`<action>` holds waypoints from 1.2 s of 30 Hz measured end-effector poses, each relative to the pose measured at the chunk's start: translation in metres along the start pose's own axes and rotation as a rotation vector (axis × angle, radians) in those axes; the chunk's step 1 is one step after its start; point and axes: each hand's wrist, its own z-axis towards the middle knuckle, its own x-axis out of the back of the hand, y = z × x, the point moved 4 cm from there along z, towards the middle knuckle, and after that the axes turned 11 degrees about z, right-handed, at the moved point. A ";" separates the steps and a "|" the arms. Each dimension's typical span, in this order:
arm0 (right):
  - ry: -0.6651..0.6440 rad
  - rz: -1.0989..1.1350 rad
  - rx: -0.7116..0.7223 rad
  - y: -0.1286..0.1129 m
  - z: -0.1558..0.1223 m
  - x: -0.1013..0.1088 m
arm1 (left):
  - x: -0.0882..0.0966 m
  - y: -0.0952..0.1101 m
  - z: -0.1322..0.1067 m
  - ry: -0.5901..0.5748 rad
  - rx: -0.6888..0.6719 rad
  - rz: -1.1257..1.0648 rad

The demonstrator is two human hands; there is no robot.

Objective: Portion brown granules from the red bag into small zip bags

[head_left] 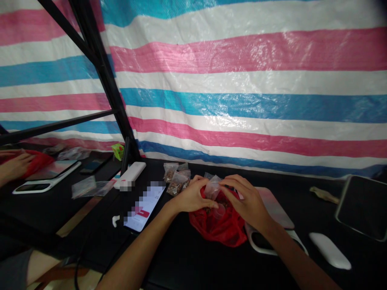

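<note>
Over a red plastic bag (pixel 222 231) with brown bits inside, my two hands hold a small clear zip bag (pixel 212 187). My left hand (pixel 195 196) pinches its left side, thumb toward the red bag's mouth. My right hand (pixel 243 197) grips the upper right edge with its fingertips. A round clear plastic cup or scoop (pixel 219 211) lies at the opening of the red bag, just below my fingers. Several filled zip bags (pixel 175 183) of brown bits lie beyond my left hand. Under my right forearm, a white kitchen scale (pixel 260 243) is partly hidden.
A phone (pixel 145 207) lies lit on the black table, with a white earbud (pixel 115 220) and a white power bank (pixel 130 176) near it. At right are a white mouse (pixel 330 250) and a dark tablet (pixel 363 207). A co-worker's hand (pixel 16 165) works at far left beyond a black metal frame (pixel 105 80).
</note>
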 end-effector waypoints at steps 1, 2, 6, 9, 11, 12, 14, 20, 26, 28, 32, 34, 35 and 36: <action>0.003 0.000 0.006 -0.001 0.000 0.001 | -0.001 0.000 0.000 0.006 0.005 -0.004; 0.009 0.000 0.010 -0.001 0.001 0.002 | -0.001 0.000 0.001 0.017 0.015 -0.007; 0.054 0.009 0.007 0.001 0.002 0.007 | 0.002 0.000 0.003 0.097 0.029 -0.013; 0.073 0.009 0.021 0.001 0.002 0.009 | 0.004 0.002 0.003 0.127 -0.015 -0.015; 0.076 0.007 0.024 0.003 0.003 0.010 | 0.005 0.002 0.003 0.136 -0.022 -0.001; 0.083 -0.001 0.018 0.005 0.003 0.011 | 0.005 0.002 0.002 0.142 -0.022 0.006; 0.129 -0.041 -0.013 0.012 0.004 0.015 | 0.008 0.002 0.001 0.165 -0.021 0.014; 0.412 -0.336 -0.374 0.065 -0.003 0.061 | 0.018 -0.004 0.002 0.189 0.069 -0.070; 0.143 -0.639 -0.656 0.114 -0.023 0.087 | 0.026 -0.015 0.002 0.274 0.159 -0.057; 0.106 -0.722 -0.655 0.117 -0.026 0.086 | 0.024 -0.018 0.001 0.285 0.181 -0.003; 0.170 -0.803 -0.469 0.095 -0.017 0.070 | 0.007 -0.020 0.001 0.183 0.155 0.097; 0.081 -0.682 -0.306 0.077 -0.010 0.051 | -0.001 -0.020 0.001 0.153 0.164 0.114; 0.010 -0.595 -0.237 0.067 -0.007 0.040 | -0.004 -0.021 0.002 0.147 0.173 0.114; -0.060 -0.521 -0.185 0.059 -0.005 0.029 | -0.006 -0.021 0.002 0.144 0.184 0.109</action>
